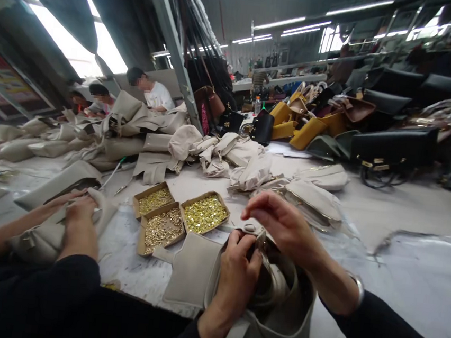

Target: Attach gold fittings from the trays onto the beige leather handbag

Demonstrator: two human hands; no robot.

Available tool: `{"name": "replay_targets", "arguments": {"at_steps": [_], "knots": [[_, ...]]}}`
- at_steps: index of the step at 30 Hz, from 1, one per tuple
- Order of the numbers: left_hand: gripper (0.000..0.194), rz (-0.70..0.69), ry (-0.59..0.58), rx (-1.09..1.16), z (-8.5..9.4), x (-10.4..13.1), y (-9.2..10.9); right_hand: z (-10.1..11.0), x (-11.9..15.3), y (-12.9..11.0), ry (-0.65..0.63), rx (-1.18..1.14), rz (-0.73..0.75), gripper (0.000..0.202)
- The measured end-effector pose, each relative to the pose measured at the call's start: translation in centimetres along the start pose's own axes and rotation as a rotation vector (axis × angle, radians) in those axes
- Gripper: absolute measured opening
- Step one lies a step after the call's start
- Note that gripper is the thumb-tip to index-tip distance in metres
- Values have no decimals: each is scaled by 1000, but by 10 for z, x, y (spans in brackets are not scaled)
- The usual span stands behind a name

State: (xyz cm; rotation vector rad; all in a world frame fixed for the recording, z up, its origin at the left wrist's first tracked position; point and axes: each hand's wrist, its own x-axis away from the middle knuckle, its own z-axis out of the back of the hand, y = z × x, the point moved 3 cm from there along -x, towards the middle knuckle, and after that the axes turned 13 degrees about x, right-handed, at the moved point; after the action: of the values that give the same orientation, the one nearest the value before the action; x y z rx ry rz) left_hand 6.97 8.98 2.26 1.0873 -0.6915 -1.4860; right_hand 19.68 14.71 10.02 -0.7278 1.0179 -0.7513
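Observation:
A light beige handbag (285, 329) stands on the table in front of me, its mouth open and its flap (194, 269) folded out to the left. My left hand (234, 281) is closed on the bag's upper edge, fingers bent over the rim. A small round pale piece (249, 227) shows at that edge. Just above it hovers my right hand (287, 228), its fingertips drawn together in a pinch; anything between them is too small to make out. Left of the bag, three cardboard trays hold small metal pieces: gold (205, 213), paler gold (154, 200) and copper-gold (163, 228).
At my left, a co-worker's hands (81, 211) work on another beige bag (50, 232). Beige bags and parts (246, 160) are heaped across the table, with black (395, 145) and mustard bags (311, 130) behind at right. A slanted metal post (177, 47) rises at the back.

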Motion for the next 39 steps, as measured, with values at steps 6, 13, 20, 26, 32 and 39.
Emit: {"name": "replay_targets", "arguments": {"at_steps": [6, 13, 20, 26, 32, 39], "knots": [[12, -32, -70, 34, -29, -5, 14, 17, 47, -15, 9, 461, 84, 21], [17, 178, -178, 313, -31, -11, 10, 31, 96, 24, 154, 340, -153, 19], [20, 297, -221, 386, -37, -5, 15, 36, 119, 37, 246, 233, -274, 11], [17, 311, -228, 399, -38, -4, 20, 35, 123, 39, 238, 214, -296, 11], [14, 162, -222, 383, -40, 0, 23, 33, 125, 41, 210, 166, -304, 12], [16, 95, -230, 421, -42, 0, 27, 33, 130, 48, 230, 97, -299, 10]]}}
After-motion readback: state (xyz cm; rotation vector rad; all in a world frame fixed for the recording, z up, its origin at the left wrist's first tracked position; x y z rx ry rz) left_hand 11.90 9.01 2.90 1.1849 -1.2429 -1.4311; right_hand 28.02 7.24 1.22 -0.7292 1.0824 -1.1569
